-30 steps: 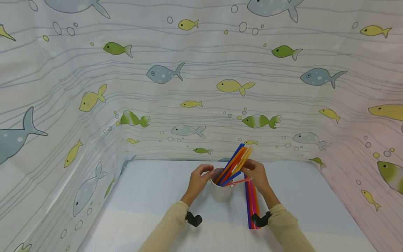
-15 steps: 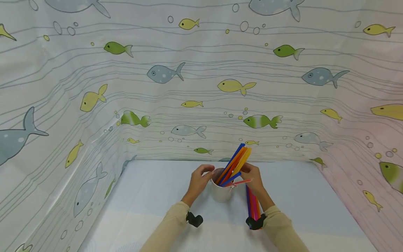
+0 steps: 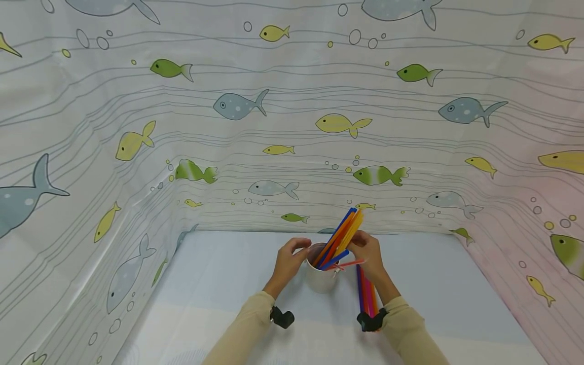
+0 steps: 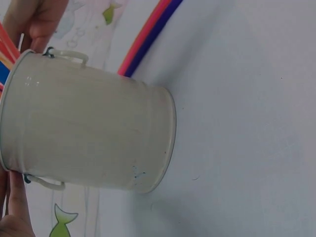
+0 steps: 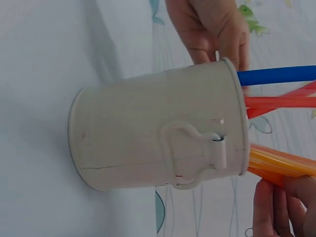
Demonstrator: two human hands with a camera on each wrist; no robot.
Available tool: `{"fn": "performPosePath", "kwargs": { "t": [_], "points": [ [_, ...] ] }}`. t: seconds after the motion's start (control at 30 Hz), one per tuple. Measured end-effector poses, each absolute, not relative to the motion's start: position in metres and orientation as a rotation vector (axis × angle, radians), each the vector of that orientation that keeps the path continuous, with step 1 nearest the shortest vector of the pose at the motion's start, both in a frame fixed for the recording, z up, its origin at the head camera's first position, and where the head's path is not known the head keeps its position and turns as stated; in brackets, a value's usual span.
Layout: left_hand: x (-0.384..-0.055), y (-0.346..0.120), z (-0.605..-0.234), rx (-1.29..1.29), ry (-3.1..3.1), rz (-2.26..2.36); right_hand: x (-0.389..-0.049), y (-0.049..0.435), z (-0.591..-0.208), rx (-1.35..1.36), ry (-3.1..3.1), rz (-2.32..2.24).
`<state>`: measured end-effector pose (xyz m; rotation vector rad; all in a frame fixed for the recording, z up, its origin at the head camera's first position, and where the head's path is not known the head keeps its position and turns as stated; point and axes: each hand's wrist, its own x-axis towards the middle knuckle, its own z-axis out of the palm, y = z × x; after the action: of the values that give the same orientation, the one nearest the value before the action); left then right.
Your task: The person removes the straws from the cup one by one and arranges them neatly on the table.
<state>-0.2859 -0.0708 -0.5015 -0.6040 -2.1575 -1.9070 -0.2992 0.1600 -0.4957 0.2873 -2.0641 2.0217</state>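
Observation:
A small cream metal pail stands upright on the table with drinking straws leaning out of it to the right. My left hand holds its left side at the rim; in the right wrist view, that hand's fingers reach over the edge. With my right hand I pinch a bundle of yellow-orange straws, whose lower ends are inside the pail. A blue straw and red straws stick out beside the bundle. The pail's wall hides the straws' lower ends.
Several purple, orange and pink straws lie side by side on the white table, right of the pail and partly under my right forearm. Small looped handles jut from the pail's sides. A fish-patterned sheet encloses the table's back and sides.
The yellow-orange straws, fanned out a second ago, now sit closer together. My right hand has shifted slightly left overall. My left hand and the pail stay put.

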Motion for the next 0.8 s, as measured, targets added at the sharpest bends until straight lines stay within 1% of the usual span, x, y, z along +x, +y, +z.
{"fn": "performPosePath", "kwargs": {
  "t": [0.2,0.23,0.4,0.53,0.67,0.8],
  "points": [
    [-0.285,-0.071,-0.5,-0.627,-2.172,-1.872,-0.299,0.174,-0.478,0.27,-2.033,2.015],
    [-0.285,-0.071,-0.5,-0.626,-2.181,-1.85,-0.286,0.172,-0.457,0.221,-2.066,1.97],
    [-0.284,-0.072,-0.501,-0.62,-2.19,-1.777,-0.28,0.187,-0.427,0.212,-2.008,1.895],
    [-0.284,-0.071,-0.501,-0.609,-2.192,-1.761,-0.278,0.201,-0.41,0.222,-1.913,1.893],
    [-0.285,-0.072,-0.502,-0.593,-2.202,-1.813,-0.278,0.221,-0.408,0.124,-1.835,1.892],
    [-0.292,-0.071,-0.509,-0.572,-2.189,-1.847,-0.283,0.24,-0.425,0.041,-1.788,1.935]
  ]
}}
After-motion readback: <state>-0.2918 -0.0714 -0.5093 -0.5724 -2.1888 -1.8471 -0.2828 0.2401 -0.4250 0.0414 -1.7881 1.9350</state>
